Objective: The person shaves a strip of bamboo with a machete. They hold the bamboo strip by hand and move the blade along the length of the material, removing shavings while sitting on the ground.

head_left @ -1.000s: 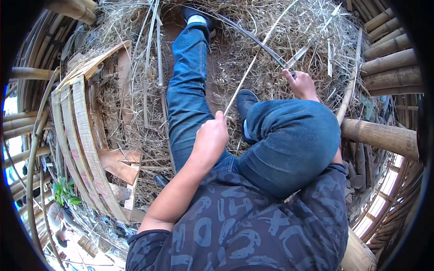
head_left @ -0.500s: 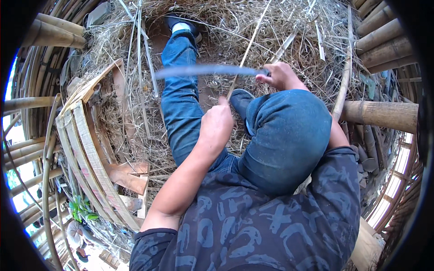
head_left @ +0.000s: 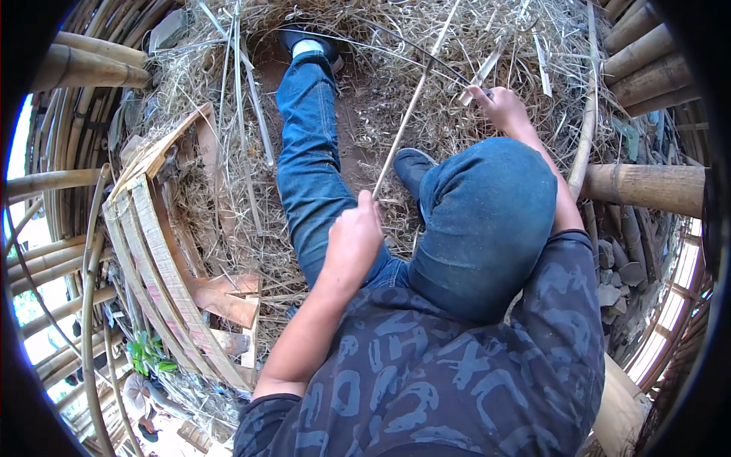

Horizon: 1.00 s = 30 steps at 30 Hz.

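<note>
My left hand (head_left: pixel 356 238) is closed around the near end of a long, thin bamboo strip (head_left: pixel 403 129). The strip slants away from me, up and to the right over the shavings. In my right hand (head_left: pixel 504 110), beyond my bent knee, is the handle of a long-bladed knife. Seen almost edge-on, the knife blade (head_left: pixel 449 68) shows as a narrow dark line pointing to the far left. It crosses the strip's far part in the picture; whether they touch I cannot tell.
Thin shavings (head_left: pixel 198 84) cover much of the ground around my legs. Split bamboo slats (head_left: pixel 145 266) lie to my left. A thick bamboo pole (head_left: pixel 647 189) juts in at right, near broken stones (head_left: pixel 609 293). Another person (head_left: pixel 137 396) is far off at lower left.
My right hand has moved away from me and to the right, and the knife has turned from broadly level to slanting. My left hand has drawn slightly nearer with the strip.
</note>
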Each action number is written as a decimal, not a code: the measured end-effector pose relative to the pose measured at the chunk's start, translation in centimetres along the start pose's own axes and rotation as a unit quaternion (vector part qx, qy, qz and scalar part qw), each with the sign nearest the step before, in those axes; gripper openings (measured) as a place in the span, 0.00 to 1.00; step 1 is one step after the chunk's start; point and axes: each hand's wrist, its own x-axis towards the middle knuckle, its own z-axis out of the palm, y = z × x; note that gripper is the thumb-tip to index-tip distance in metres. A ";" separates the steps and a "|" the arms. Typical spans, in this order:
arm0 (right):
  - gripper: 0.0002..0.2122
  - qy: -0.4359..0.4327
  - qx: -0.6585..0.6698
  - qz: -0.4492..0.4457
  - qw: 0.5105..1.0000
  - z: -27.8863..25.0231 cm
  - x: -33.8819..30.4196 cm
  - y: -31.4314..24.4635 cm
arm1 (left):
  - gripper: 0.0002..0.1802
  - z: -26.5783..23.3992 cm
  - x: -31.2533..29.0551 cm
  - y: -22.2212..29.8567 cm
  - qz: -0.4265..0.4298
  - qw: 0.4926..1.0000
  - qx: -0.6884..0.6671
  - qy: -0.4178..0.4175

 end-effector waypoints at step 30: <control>0.30 -0.150 0.160 -0.130 0.967 3.1 -3.0 -4.8 | 0.17 1.5 4.4 -4.3 -0.219 0.602 -0.652 -0.404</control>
